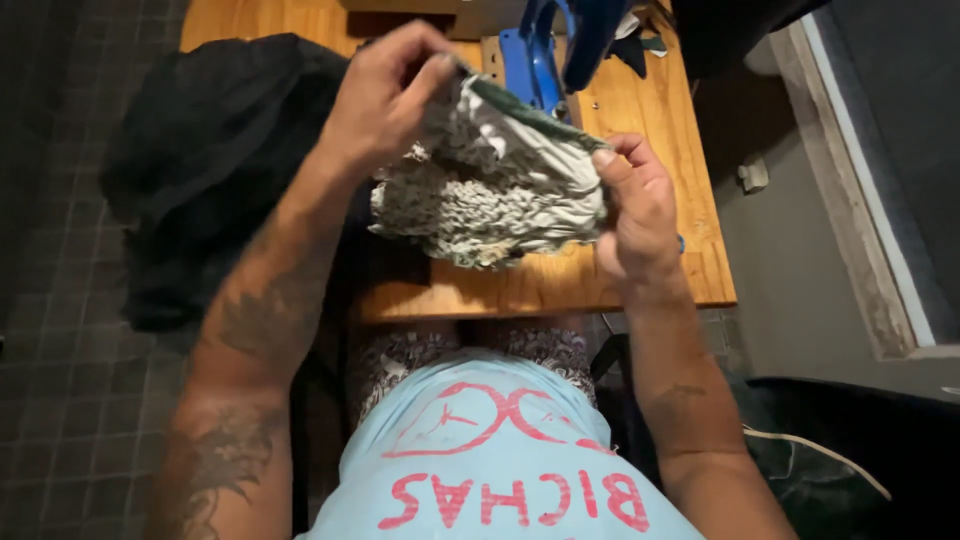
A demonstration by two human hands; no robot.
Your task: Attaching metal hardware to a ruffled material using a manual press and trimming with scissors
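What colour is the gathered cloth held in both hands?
Pale grey-white with a dark green edge; the cloth shows best in the head view.

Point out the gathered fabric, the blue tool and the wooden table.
Fabric (490, 190), head view: on its ruched middle.
Blue tool (530, 55), head view: on its upright frame.
Table (640, 280), head view: bare wood near the front edge.

A warm-toned wooden table (640, 270) fills the middle, lit from above. Dark small-tiled flooring (60, 380) lies to its left, smooth grey floor (790, 260) to its right, beside a pale-edged dark panel (900, 150).
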